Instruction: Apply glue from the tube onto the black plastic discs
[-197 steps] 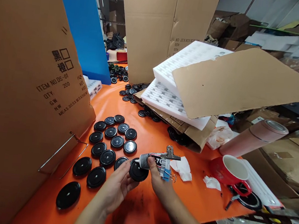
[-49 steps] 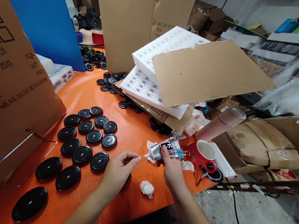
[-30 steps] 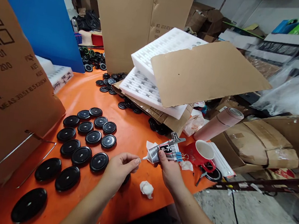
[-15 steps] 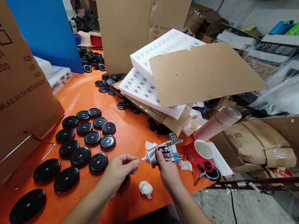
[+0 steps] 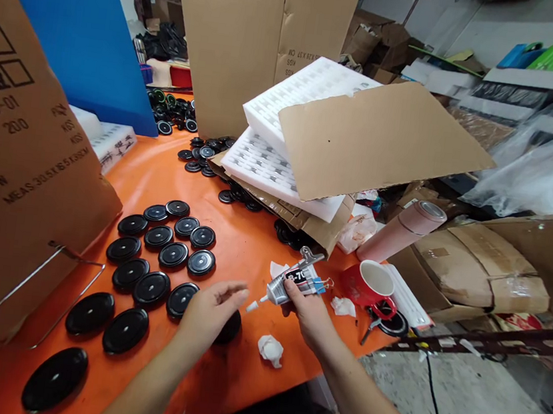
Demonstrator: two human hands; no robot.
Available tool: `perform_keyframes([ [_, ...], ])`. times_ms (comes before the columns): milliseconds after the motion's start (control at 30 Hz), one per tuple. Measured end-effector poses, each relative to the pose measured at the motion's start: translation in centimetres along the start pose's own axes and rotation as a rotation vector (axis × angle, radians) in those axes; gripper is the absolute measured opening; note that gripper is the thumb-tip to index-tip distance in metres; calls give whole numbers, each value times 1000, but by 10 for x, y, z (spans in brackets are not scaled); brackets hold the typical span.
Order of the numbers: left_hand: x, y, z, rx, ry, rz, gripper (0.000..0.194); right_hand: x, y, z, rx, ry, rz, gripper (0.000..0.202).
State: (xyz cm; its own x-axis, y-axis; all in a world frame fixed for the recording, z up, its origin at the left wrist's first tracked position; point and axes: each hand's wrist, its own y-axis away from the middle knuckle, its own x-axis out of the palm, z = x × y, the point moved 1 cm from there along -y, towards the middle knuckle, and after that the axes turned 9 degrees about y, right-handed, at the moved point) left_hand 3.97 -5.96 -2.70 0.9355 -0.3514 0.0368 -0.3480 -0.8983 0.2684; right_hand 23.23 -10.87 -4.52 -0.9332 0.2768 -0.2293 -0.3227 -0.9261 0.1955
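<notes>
- Tube [image 5: 276,289] is sitting in the right hand [image 5: 312,315], its white nozzle [image 5: 252,306] pointing down and to the left above the orange table [image 5: 241,246].
- The right hand is gripping the tube firmly, its thumb lying along the top and its other fingers curling underneath; the right forearm [image 5: 359,392] is slanting in from the lower right.
- A metal clip [image 5: 309,258] and a blue clip [image 5: 320,285] are pinching the tube's rear end.
- The left hand [image 5: 206,312] is hanging just beside the nozzle without touching it, thumb and forefinger curving narrowly toward each other; whether anything small is resting between them, I cannot tell.
- The left forearm [image 5: 155,370] is slanting up and to the right from the bottom edge.
- One black disc [image 5: 230,329] is lying beneath the left hand, partly hidden by it.
- More black lids [image 5: 151,288] are lying in loose rows to the left.
- A crumpled tissue [image 5: 270,351] is lying near the nozzle, and a red mug [image 5: 352,283] is standing beyond the right hand.
</notes>
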Motion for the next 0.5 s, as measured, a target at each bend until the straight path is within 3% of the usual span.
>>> perform_keyframes([
  [133, -33, 15, 4, 210, -427, -137, 35, -27, -19, -4, 88, 146, 117, 41],
  [267, -40, 28, 18, 140, -742, -69, 39, -52, -41, -11, 142, 380, 173, 38],
  [367, -32, 28, 29, 57, -843, -27, 45, -62, -42, -6, 93, 501, 49, 33],
  [500, -26, 17, 45, -4, -782, 63, 54, -70, -25, 10, -57, 580, -229, 29],
])
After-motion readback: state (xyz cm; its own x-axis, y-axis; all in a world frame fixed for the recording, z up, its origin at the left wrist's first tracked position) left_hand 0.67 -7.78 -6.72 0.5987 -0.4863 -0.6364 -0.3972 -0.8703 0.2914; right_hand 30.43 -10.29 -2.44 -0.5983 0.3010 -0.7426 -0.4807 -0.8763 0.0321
